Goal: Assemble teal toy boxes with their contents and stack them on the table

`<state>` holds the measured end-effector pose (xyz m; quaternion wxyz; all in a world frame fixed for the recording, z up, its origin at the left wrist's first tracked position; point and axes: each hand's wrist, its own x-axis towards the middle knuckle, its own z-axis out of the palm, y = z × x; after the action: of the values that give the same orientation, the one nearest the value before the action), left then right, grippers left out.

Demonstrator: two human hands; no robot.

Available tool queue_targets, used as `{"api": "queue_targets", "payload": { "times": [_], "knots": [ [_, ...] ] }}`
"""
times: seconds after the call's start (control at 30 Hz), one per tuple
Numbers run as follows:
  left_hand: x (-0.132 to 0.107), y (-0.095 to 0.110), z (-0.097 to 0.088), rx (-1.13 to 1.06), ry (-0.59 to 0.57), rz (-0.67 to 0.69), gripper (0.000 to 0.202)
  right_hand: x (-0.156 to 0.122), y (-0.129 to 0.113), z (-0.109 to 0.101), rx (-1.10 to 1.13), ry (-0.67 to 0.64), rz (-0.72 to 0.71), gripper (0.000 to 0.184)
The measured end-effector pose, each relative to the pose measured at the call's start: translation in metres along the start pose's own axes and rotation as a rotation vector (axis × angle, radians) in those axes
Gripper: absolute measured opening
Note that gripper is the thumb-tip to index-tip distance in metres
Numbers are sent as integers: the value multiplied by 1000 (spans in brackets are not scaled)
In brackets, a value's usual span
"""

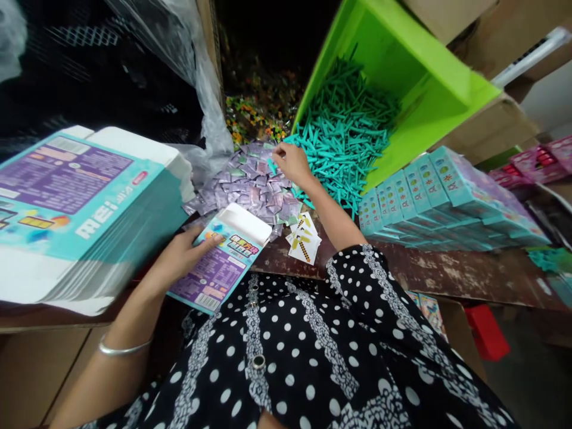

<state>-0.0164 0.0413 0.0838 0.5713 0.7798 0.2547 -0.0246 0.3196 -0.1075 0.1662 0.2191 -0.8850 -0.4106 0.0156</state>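
Right arm outstretched, fingers [279, 154] pinched

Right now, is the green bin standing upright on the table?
No, the green bin is tipped on its side, and the teal sticks spill from its open mouth toward the right hand.

From my remote seat, the carton [223, 262] under the left hand [181, 259] looks like printed cardboard with a light sheen, white and matt on its inside flap. The stack of flat cartons [75, 214] is the same coated card. The small packets [252, 185] near the right hand [290, 162] look like crinkly, shiny foil or film. The teal pieces [344, 131] seem matt plastic, lying in a smooth, glossy green plastic bin [429, 77]. The tabletop [447, 274] is worn, scuffed dark wood. A thin metal bangle [123, 348] gleams.
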Motion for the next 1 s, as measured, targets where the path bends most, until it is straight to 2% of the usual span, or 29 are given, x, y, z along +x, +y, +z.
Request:
{"api": "queue_targets", "payload": {
  "times": [0.1, 0.2, 0.4, 0.5, 0.6, 0.67, 0.83, 0.87, 0.93, 1.0],
  "knots": [
    [5, -1, 2, -5, -30, 15, 87, 59, 15, 7, -237, 28, 68, 32],
    [8, -1, 4, 10, -42, 27, 87, 107, 12, 19, -332, 59, 91, 40],
    [11, -4, 7, 47, -35, 58, 83, 172, -10, 44, -290, 113, 164, 62],
    [12, -6, 7, 44, -36, 78, 83, 189, -15, 48, -184, 102, 230, 56],
    [12, -8, 8, 40, -34, 100, 80, 188, -15, 39, -95, 57, 237, 45],
    [12, -11, 8, 34, -26, 109, 76, 175, -14, 26, -56, 93, 195, 44],
    [14, -18, 11, 12, 8, 119, 65, 107, -24, -3, 212, 537, 83, 54],
    [15, -19, 12, 14, 12, 118, 65, 96, -31, -4, 249, 550, 19, 57],
    [16, -21, 13, 30, 17, 114, 64, 88, -56, 0, 292, 460, -144, 58],
    [16, -22, 13, 44, 21, 107, 64, 103, -90, 12, 290, 312, -287, 54]
  ]
}}
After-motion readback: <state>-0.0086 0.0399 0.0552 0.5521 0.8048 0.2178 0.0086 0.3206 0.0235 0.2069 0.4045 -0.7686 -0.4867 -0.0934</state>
